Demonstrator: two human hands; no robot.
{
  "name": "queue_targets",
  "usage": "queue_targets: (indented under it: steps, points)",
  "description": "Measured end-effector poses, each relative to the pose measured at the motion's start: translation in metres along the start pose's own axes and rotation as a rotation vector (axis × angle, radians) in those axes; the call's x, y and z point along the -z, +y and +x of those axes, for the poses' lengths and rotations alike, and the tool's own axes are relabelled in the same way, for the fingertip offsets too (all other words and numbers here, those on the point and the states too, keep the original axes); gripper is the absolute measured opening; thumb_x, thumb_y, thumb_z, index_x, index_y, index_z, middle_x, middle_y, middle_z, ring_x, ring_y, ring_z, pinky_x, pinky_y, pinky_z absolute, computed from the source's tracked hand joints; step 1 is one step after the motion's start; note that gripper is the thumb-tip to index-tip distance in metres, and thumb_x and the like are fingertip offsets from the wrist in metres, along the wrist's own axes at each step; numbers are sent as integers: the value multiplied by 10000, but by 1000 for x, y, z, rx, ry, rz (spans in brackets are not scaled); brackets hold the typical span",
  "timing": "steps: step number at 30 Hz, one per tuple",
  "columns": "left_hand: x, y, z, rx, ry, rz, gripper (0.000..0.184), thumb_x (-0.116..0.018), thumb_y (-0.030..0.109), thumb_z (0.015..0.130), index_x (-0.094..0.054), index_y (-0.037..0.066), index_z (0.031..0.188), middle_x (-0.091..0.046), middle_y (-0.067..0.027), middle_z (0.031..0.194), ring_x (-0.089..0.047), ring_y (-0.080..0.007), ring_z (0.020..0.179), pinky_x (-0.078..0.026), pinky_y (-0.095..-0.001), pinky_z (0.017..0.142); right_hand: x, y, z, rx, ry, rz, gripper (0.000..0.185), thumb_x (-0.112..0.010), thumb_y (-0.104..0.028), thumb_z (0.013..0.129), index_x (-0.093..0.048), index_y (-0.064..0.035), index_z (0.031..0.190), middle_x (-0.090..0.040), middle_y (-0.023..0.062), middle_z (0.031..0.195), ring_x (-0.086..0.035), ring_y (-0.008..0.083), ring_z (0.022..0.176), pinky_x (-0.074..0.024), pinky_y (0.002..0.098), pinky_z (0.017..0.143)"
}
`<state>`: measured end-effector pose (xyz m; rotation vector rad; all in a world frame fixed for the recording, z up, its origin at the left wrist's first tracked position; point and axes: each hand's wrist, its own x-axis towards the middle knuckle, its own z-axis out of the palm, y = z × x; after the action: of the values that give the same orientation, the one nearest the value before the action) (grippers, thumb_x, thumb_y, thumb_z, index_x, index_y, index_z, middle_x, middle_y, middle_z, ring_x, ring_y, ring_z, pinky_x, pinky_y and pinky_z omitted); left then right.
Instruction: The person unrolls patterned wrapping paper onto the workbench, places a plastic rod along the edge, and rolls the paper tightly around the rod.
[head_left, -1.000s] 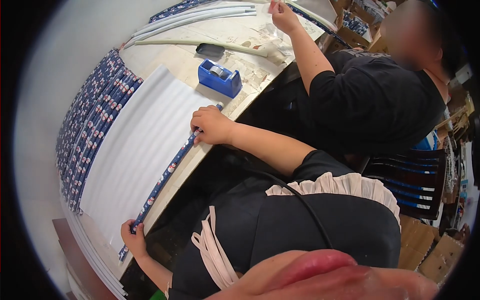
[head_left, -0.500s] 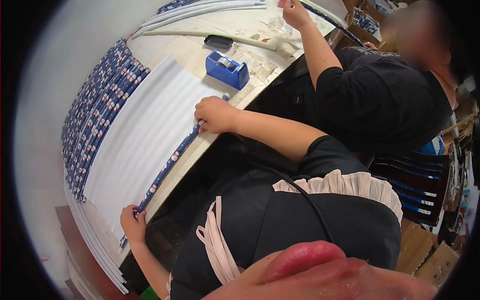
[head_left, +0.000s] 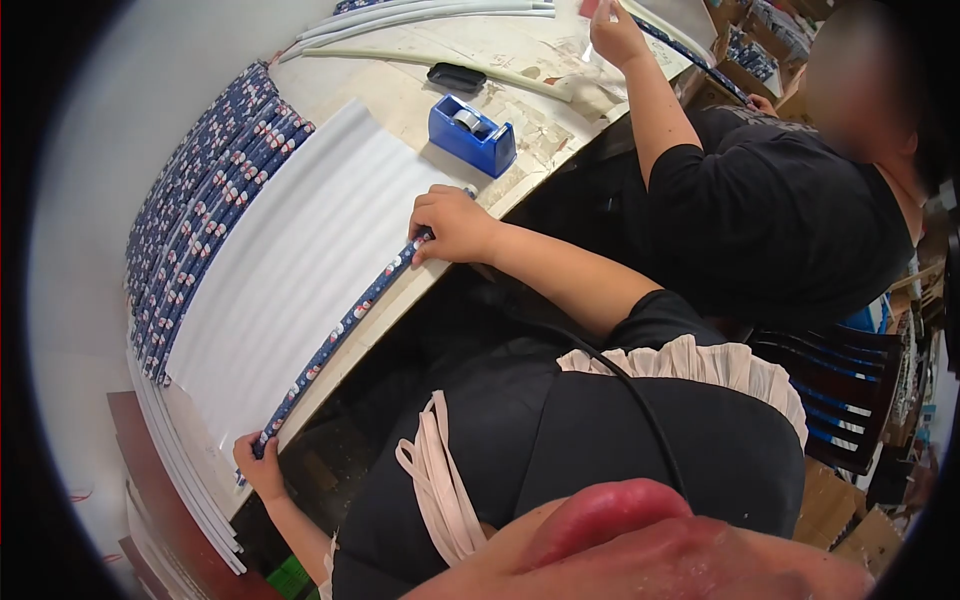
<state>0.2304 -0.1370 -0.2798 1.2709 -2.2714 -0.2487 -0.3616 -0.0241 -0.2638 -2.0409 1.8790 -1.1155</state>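
A slim roll of navy snowman-print wrapping paper [head_left: 350, 318] lies along the table's near edge, its white underside sheet [head_left: 290, 255] spread flat beyond it. My left hand [head_left: 258, 466] grips the roll close to its lower-left end. Nearer the other end, my right hand [head_left: 450, 225] has its fingers curled over the paper. A blue tape dispenser [head_left: 472, 138] stands on the table just past my right hand.
Several finished snowman-print rolls [head_left: 205, 220] are stacked along the wall side. A black object [head_left: 456, 77] and pale tubes [head_left: 420, 66] lie farther along the table [head_left: 535, 125]. A co-worker in black [head_left: 760, 220] sits to my right, one hand [head_left: 618, 38] raised over the table.
The whole view has shifted slightly. My left hand has slid a little toward the roll's lower-left end. Both hands stay on the roll.
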Motion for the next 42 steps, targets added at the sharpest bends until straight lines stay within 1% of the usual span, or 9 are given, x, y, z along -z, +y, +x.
queue_targets:
  steps: [5,9,14,17,19,22,29,32,42]
  points:
    - [12,-6,-1,52,-38,-27,344,-825,218,805,-670,15,1035,-636,-124,982,-605,-301,954,-471,-394,891,-2,10,-2,131,10,34,294,-887,-293,695,-736,-107,866,-690,61,892,-635,287,986,-511,408,880]
    - [18,-8,10,159,-64,-169,329,-828,186,783,-685,5,1017,-667,-125,946,-631,-272,882,-496,-366,810,9,12,-5,114,-12,-34,263,-870,-261,731,-728,-105,888,-692,68,924,-638,298,992,-507,418,887]
    - [30,14,9,104,-137,-24,313,-837,165,760,-694,3,986,-678,-130,904,-640,-272,827,-503,-364,766,7,17,-9,88,14,9,300,-886,-250,718,-715,-97,910,-678,59,912,-637,306,967,-494,425,864]
    - [27,21,13,55,-103,49,320,-846,200,761,-695,11,971,-683,-152,893,-650,-320,821,-503,-398,761,7,15,-9,93,80,-18,261,-881,-244,716,-723,-105,870,-687,70,915,-644,309,966,-504,432,863]
    - [24,22,11,-109,-45,230,313,-850,224,764,-694,19,943,-679,-169,878,-650,-376,824,-499,-442,760,10,17,-5,109,67,-28,262,-883,-238,703,-722,-106,862,-684,66,898,-646,313,947,-507,434,850]
    - [25,24,12,-63,-73,213,305,-853,217,749,-692,25,923,-680,-170,878,-647,-400,840,-493,-472,763,8,16,-2,109,63,-10,257,-891,-207,668,-704,-92,801,-683,66,878,-645,318,904,-513,433,818]
    - [40,-1,-2,179,-59,127,354,-867,149,730,-681,5,994,-681,-149,940,-653,-346,894,-513,-402,839,12,8,0,72,44,-9,306,-912,-185,643,-696,-90,837,-686,73,892,-627,322,883,-510,420,793]
    - [37,-22,-15,182,29,63,379,-852,138,757,-679,11,1070,-682,-150,1033,-653,-330,975,-512,-392,875,12,10,0,91,25,-15,315,-916,-190,640,-689,-91,835,-687,72,879,-627,320,873,-510,420,786]
    - [41,-36,-10,139,-49,73,358,-842,116,674,-689,21,982,-670,-136,940,-640,-336,891,-507,-399,836,16,6,-1,91,72,-5,271,-902,-203,648,-706,-86,795,-667,71,844,-624,307,862,-514,419,790]
